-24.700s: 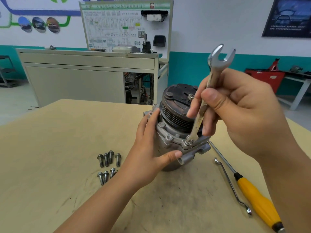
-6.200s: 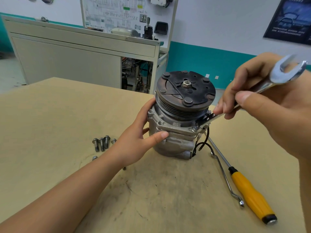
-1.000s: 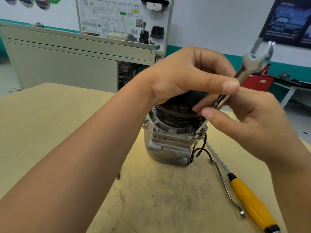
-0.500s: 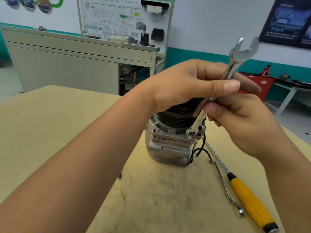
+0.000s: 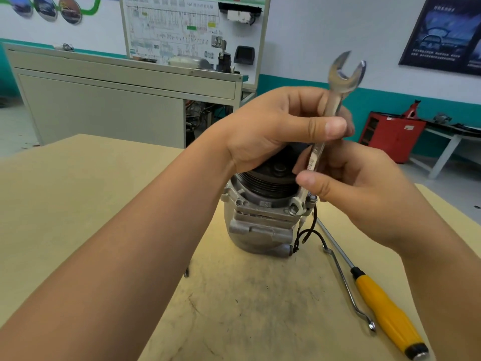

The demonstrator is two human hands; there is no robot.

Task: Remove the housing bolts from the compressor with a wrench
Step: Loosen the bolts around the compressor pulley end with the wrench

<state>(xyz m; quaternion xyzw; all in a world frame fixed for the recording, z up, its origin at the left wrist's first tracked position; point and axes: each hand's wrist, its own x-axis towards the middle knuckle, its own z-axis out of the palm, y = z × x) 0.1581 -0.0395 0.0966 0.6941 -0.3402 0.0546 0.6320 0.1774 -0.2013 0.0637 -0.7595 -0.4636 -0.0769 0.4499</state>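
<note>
I see two bare hands and the arms behind them. The left hand (image 5: 273, 126) runs into a left forearm (image 5: 130, 256) that is uncovered all the way to the frame edge. The right hand (image 5: 364, 183) and right forearm (image 5: 442, 282) are uncovered the same way. The fingers (image 5: 299, 100) show creased knuckles. The left thumbnail (image 5: 335, 125) and right thumbnail (image 5: 307, 181) are both cut short and look plain.

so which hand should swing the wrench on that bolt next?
Left, probably. The left hand grips the wrench high near its open end, for leverage; the right hand pinches low by the bolt, steadying.
</note>
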